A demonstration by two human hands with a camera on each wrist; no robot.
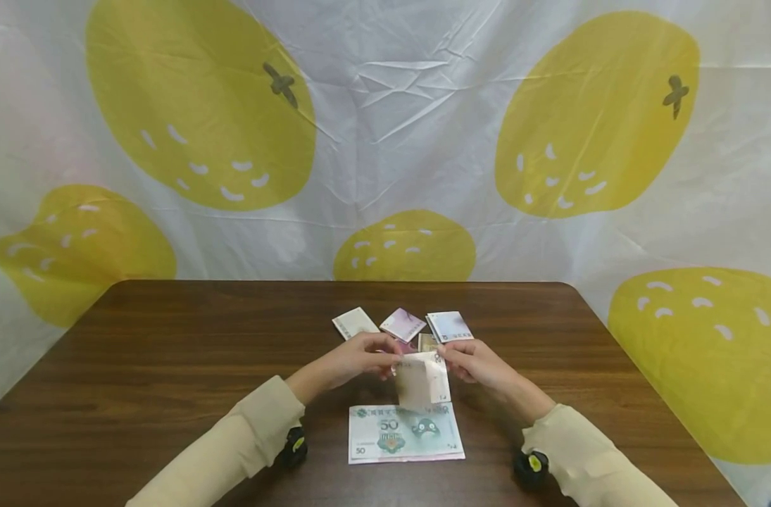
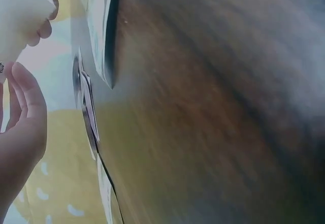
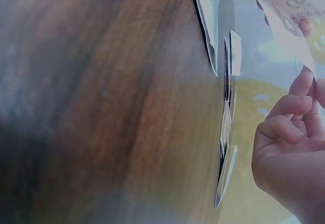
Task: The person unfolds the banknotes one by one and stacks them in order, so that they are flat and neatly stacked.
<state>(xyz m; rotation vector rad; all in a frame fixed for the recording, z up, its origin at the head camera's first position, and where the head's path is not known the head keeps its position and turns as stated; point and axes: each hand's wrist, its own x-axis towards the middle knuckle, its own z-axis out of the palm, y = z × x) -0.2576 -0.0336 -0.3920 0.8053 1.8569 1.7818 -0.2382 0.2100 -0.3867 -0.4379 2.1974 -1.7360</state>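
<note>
A pale, creased banknote [image 1: 417, 384], partly unfolded, hangs upright between both hands. My left hand [image 1: 362, 355] pinches its upper left edge, and my right hand [image 1: 480, 366] pinches its upper right corner between thumb and finger. In the right wrist view, the brownish printed face of this banknote [image 3: 284, 10] shows. Just below the held note lies a flat stack of banknotes with a green 50 banknote [image 1: 404, 440] on top. A pinkish edge peeks out under it.
Folded banknotes lie behind the hands: a pale one [image 1: 355, 323], a purple one [image 1: 403, 324], a bluish stack [image 1: 450, 327] and a brownish one [image 1: 427, 343]. They rest on a dark wooden table [image 1: 201, 331]. A lemon-print cloth [image 1: 398, 141] hangs behind.
</note>
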